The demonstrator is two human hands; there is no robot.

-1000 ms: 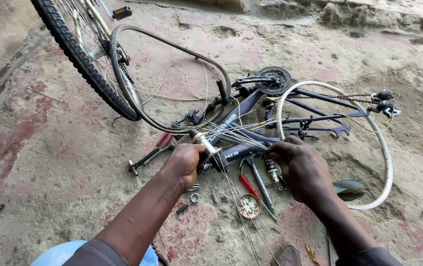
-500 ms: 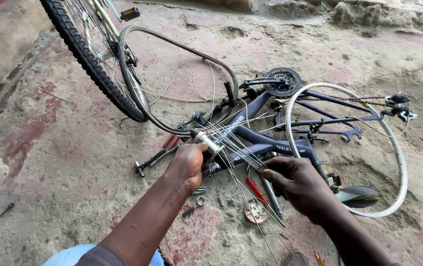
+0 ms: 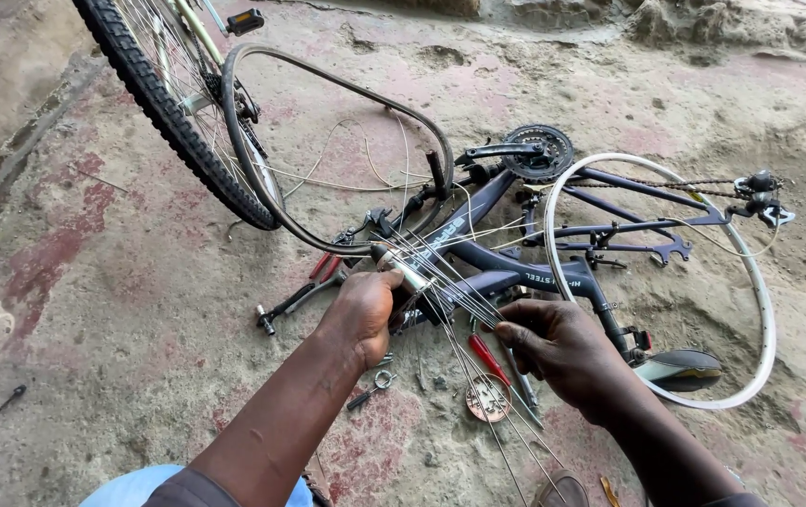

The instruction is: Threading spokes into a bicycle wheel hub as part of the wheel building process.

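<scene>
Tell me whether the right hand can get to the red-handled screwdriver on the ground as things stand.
Probably yes. The right hand pinches spokes just above the red-handled screwdriver, which lies in the open beside it. Only the thin spokes cross that gap, and the hand would have to let them go first.

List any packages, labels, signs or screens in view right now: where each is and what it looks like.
Frame decal: pale lettering along the dark bike frame's tube, just beyond the left hand.
Second frame decal: small pale lettering on a lower tube, above the right hand.
No packages, signs or screens show.
</scene>
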